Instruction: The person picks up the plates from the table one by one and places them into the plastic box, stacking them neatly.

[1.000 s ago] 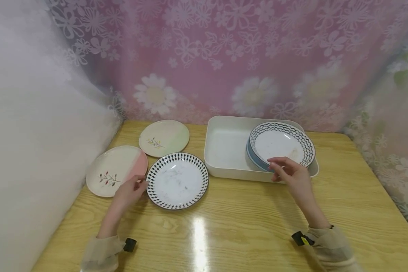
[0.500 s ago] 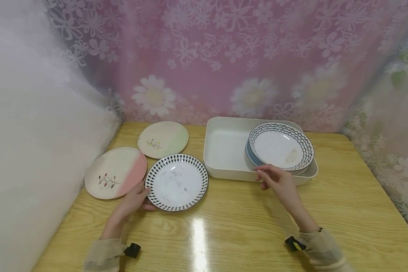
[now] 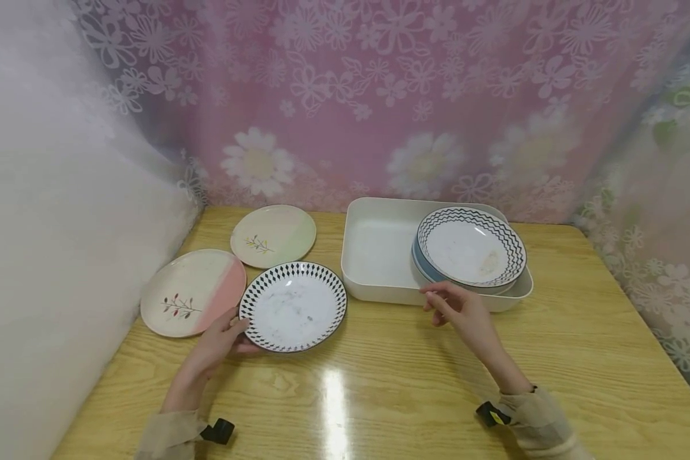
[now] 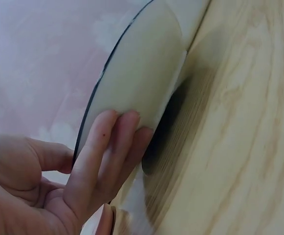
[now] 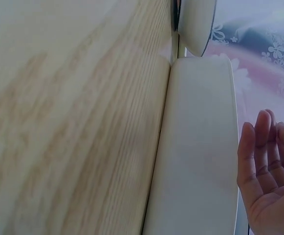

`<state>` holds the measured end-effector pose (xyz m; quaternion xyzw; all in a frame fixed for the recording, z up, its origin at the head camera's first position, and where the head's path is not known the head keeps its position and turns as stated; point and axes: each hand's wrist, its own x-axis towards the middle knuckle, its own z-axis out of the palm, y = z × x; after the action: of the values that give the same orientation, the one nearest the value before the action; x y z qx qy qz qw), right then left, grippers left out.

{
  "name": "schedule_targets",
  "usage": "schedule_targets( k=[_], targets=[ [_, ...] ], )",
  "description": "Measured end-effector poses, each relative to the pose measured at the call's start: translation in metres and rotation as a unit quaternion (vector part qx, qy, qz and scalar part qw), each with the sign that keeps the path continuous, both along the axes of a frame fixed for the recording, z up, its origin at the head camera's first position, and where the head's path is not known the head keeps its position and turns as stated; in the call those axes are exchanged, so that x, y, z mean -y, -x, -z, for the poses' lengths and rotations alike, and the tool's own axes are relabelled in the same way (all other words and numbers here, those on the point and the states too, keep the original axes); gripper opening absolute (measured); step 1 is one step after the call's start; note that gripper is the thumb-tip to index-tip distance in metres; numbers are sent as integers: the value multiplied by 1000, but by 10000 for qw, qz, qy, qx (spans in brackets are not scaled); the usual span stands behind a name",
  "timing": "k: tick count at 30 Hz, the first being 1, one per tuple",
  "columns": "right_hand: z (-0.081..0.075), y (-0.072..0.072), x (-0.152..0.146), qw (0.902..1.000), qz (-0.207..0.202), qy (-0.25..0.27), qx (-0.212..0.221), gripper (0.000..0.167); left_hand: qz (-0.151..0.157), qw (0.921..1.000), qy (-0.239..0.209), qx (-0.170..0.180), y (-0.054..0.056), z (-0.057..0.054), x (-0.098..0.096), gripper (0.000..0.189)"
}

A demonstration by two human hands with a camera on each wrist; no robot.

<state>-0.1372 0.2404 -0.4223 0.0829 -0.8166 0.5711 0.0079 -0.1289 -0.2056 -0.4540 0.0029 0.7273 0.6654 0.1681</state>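
My left hand [image 3: 218, 338] grips the left rim of a white plate [image 3: 293, 306] with black diamonds round its edge. The thumb lies over the rim, and in the left wrist view the fingers [image 4: 127, 132] spread under its pale underside [image 4: 142, 58]. That side of the plate is raised off the table, with a shadow below. My right hand [image 3: 460, 313] hovers at the front wall of a white rectangular bin [image 3: 379, 291], fingers loosely bent and holding nothing. In the bin, a white plate with a black zigzag rim [image 3: 466, 249] tops a stack with a blue dish [image 3: 425, 268].
To the left lies a cream and pink plate [image 3: 190, 287] with a red-leaf sprig. Behind it is a cream and green plate [image 3: 276, 233]. The wooden table [image 3: 379, 383] meets a flowered pink curtain [image 3: 333, 115] at the back and a white wall [image 3: 80, 223] on the left.
My left hand has slid its fingers under the diamond-rimmed plate and raised its left side. My right hand has moved left and down, away from the zigzag-rimmed plate.
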Motion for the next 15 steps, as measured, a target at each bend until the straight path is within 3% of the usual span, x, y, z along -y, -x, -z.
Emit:
schedule_targets(
  k=[8, 15],
  targets=[
    [2, 0, 2, 9999, -145, -58, -38, 24, -425, 9991, -37, -51, -5, -5, 9, 40],
    [3, 0, 4, 9995, -302, 56, -78, 26, -295, 9990, -73, -327, -3, -29, 9, 47]
  ],
)
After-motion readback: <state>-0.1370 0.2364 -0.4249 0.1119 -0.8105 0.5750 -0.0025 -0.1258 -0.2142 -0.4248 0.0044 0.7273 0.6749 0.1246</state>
